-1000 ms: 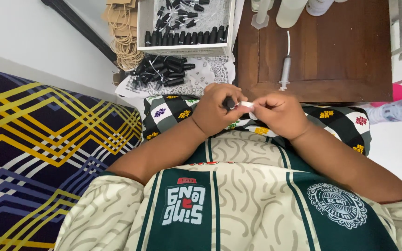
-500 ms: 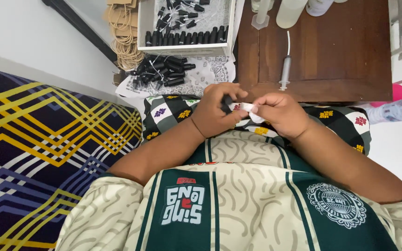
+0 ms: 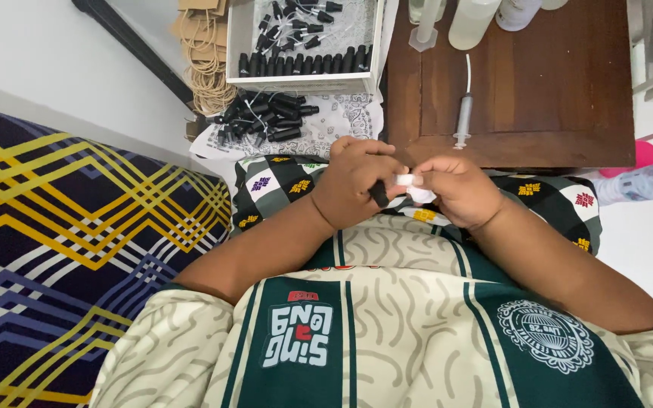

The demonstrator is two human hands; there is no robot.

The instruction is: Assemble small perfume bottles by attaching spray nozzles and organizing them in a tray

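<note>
Rows of black sprayer caps (image 3: 304, 62) fill the white tray (image 3: 237, 45), with more heaped loose (image 3: 266, 125) below it. Left hand (image 3: 357, 181) pinches a black cap (image 3: 379, 196), right hand (image 3: 459, 189) grips a small white piece (image 3: 406, 180), both touching above the lap, apparently mid-assembly.

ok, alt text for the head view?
A seated person's left hand and right hand meet over the lap, pinching a small black piece against a small white piece. Ahead lie loose black caps and a syringe on a wooden table.
</note>
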